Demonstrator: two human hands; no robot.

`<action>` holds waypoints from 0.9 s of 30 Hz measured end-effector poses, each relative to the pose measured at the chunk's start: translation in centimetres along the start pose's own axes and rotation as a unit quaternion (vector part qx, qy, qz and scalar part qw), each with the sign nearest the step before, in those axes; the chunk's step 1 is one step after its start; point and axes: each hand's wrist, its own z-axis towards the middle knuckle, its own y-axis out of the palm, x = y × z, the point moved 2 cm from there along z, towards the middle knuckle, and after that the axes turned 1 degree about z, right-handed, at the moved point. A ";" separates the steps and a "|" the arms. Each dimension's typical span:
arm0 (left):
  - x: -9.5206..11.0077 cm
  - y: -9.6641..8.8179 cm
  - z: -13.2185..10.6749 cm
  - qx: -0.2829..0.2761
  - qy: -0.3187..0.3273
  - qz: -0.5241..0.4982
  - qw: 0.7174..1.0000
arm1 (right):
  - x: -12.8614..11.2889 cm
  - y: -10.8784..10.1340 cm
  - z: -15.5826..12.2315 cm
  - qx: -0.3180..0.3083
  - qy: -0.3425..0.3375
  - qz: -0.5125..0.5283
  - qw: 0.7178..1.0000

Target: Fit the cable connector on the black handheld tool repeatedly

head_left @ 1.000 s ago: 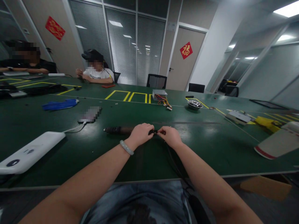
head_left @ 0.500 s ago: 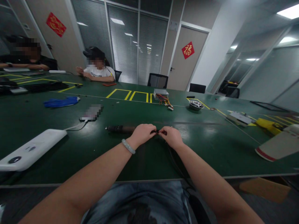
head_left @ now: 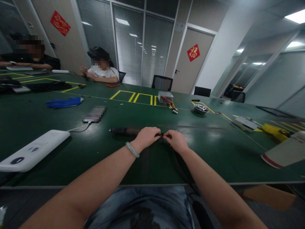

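A dark, pen-shaped electric screwdriver (head_left: 125, 131) lies along the green table with its metal tip pointing left. My left hand (head_left: 148, 137), with a pale bangle on the wrist, is closed around its rear end. Close by on the right, my right hand (head_left: 175, 140) pinches a small dark piece at that same end, apparently the cable's plug. A black cable (head_left: 178, 165) runs from under the right hand down over the table's front edge. My fingers hide the join, so I cannot tell whether the plug is seated.
To the left lie a white power bank (head_left: 35, 151), a phone (head_left: 95, 114) wired to it, and a blue glove (head_left: 64, 102). Farther back are a metal power supply (head_left: 166, 96) and a metal bowl (head_left: 201, 109). A paper cup (head_left: 286, 151) stands right. Two people sit across the table.
Both hands stay at the screwdriver's rear end with almost the same grip. The whole view has shifted slightly.
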 end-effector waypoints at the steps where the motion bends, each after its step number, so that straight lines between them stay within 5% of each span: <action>1: 0.0 0.0 0.0 0.001 0.001 -0.002 1.000 | 0.0 0.0 0.0 -0.002 -0.001 -0.002 1.000; 27: 1.2 -0.5 -0.1 0.000 -0.019 0.037 0.999 | 0.2 0.8 0.2 -0.001 0.018 0.027 0.999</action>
